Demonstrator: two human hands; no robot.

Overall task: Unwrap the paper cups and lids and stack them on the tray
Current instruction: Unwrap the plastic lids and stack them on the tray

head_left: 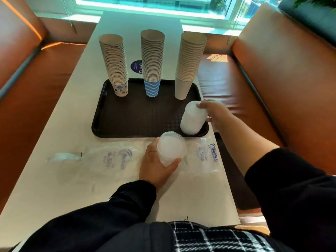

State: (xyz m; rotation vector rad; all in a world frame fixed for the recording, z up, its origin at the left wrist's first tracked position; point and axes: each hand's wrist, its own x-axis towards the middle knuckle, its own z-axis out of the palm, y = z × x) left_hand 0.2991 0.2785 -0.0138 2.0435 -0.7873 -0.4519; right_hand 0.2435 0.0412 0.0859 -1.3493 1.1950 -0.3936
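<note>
Left hand [156,167], fingers curled round lid stack [171,148], holds it above table [76,124] at tray's [131,115] 6 o'clock edge. Right hand [215,113] reaches forward, fingers gripping top of second lid stack [193,118] standing in tray's 4 o'clock corner. Three cup stacks [151,62] upright along tray's 12 o'clock side. Empty plastic wrappers [116,159] on white table. Orange booth seats [283,79] at 3 and 9 o'clock; window [154,6] at 12.

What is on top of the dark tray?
On the tray stand three tall stacks of paper cups, upside down. Near its right corner is a stack of white lids, held by the right hand. The tray surface beneath them is hidden.
</note>
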